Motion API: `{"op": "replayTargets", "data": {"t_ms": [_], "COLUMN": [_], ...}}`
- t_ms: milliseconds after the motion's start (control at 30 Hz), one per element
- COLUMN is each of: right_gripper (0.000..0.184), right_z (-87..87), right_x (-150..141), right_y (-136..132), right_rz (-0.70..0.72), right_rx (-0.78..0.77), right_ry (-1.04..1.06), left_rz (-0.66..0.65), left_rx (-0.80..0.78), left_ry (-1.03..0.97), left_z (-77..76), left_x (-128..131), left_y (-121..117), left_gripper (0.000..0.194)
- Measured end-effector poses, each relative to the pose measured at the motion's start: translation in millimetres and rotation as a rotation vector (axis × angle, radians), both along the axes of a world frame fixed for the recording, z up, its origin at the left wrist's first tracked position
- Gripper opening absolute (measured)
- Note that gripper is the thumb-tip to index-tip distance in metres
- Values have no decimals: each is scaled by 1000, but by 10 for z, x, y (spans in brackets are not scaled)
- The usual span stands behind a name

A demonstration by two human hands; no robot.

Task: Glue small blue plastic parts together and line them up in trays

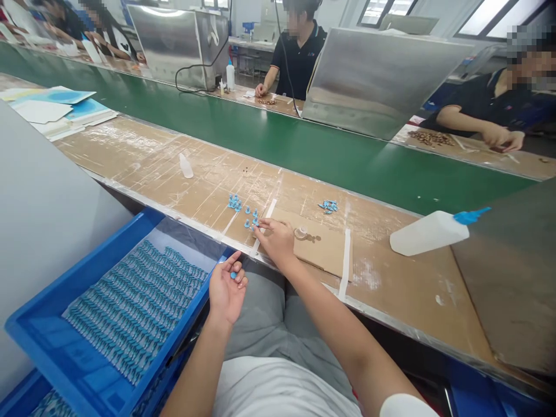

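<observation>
My left hand (226, 286) hovers palm up over the edge of a blue crate (87, 347), its curled fingers cradling a small blue cap (233, 275). My right hand (274, 238) rests on the taped cardboard worktop (152, 162), with its fingertips pinching at one of the loose blue caps (251, 218) there. A tighter cluster of blue caps (234, 202) lies just beyond, and another small pile (328, 205) sits to the right. Rows of several blue pieces (134, 307) fill the crate on a plastic sheet.
A white squeeze bottle with a blue nozzle (430, 231) lies on its side at right; a smaller white nozzle (186, 166) lies at left. A green conveyor belt (304, 145) runs behind the worktop. Other people sit across it behind metal shields (373, 81).
</observation>
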State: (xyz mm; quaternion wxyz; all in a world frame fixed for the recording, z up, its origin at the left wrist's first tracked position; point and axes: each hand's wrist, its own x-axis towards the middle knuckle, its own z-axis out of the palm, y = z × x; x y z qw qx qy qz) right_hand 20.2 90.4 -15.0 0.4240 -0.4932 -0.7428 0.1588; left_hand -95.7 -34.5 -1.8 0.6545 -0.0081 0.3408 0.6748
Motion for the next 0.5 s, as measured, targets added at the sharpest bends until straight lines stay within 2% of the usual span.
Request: {"op": "replayTargets", "data": {"t_ms": [67,167,367,500], "right_gripper": [18,19,21,22], "right_z": [-85,-153,-178,-108], "right_x": [-53,-89,-87,-39], "right_y": [107,150,164,65], "right_rz": [20,16,33,1], "right_rx": [14,25,50,103], "right_ry": [-167,-293,-297,-220], "left_rz": [-6,-1,3,25], "left_rx": [2,-8,-36,-71], "left_ry": [-7,-9,-54,-81], "left_z": [-40,-80,-129,-132], "left_x": [-62,-101,-83,-76], "left_y": [-27,-55,-25,4], "left_gripper": [26,21,14,14]}}
